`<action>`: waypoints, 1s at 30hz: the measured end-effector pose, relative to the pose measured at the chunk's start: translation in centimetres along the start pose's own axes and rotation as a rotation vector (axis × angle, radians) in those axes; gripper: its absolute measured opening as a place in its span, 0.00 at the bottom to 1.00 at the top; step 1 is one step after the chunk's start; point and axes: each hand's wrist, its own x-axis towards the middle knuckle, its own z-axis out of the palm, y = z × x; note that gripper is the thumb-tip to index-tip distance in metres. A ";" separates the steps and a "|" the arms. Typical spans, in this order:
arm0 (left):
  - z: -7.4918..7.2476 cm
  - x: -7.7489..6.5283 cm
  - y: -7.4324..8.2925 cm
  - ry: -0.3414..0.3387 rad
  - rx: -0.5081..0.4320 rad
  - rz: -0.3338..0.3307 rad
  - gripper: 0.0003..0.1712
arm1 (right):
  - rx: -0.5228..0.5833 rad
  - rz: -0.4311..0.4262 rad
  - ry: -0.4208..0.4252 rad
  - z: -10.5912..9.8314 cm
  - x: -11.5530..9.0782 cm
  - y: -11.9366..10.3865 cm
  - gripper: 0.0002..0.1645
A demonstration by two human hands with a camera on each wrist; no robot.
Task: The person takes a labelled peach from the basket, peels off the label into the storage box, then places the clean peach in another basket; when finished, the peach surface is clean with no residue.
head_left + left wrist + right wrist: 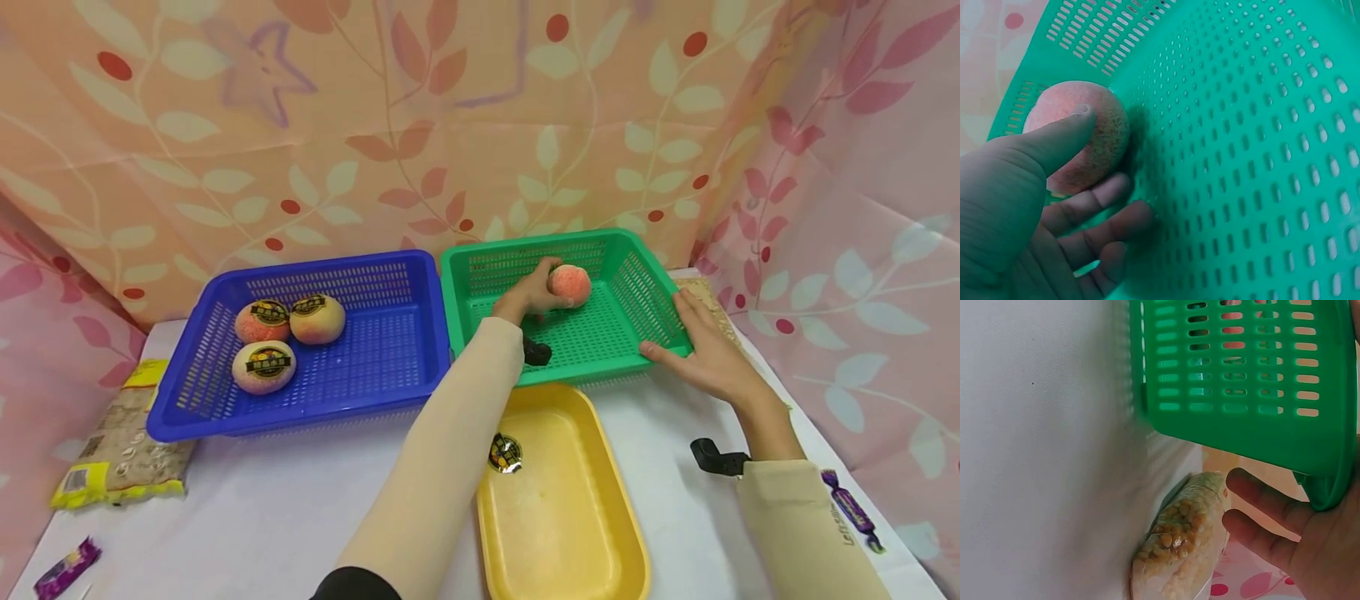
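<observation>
My left hand [531, 293] reaches into the green basket [633, 360] and grips a pink peach [572, 285]. In the left wrist view the thumb lies across the peach [1113, 128], the other fingers bend beside and below it, and the basket's perforated floor shows close by. At the basket's right side, my right hand [708, 354] rests by the rim, thumb over the front corner and fingers stretched along the outside. Two straight fingertips of that hand [1279, 534] show beyond the basket corner in the right wrist view.
Left of the green basket stands a blue basket [375, 350] with three peaches [264, 367], labels visible. A yellow tray [562, 517] bearing a round sticker [506, 453] lies in front. Bagged goods [123, 450] and wrapped sweets [852, 510] lie near the sides; a bag of beans [1182, 531] sits behind.
</observation>
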 end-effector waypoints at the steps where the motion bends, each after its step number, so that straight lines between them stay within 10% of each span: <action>1: -0.2 -0.1 0.0 0.000 -0.007 -0.016 0.47 | 0.001 -0.004 -0.006 0.1 0.3 -0.1 0.66; 15: -2.4 -0.4 5.4 -0.135 0.313 -0.192 0.49 | 0.104 -0.048 0.105 -2.1 2.1 3.8 0.49; 21: -5.2 -2.9 6.0 -0.084 0.389 -0.007 0.45 | 0.125 -0.078 0.161 -3.6 2.5 4.8 0.46; 26: -8.2 -7.9 4.6 0.069 0.301 0.208 0.41 | 0.125 -0.147 0.250 -4.7 3.2 3.1 0.43; 30: -9.9 -12.2 2.6 0.212 0.238 0.254 0.38 | 0.136 -0.194 0.281 -5.3 3.1 0.4 0.42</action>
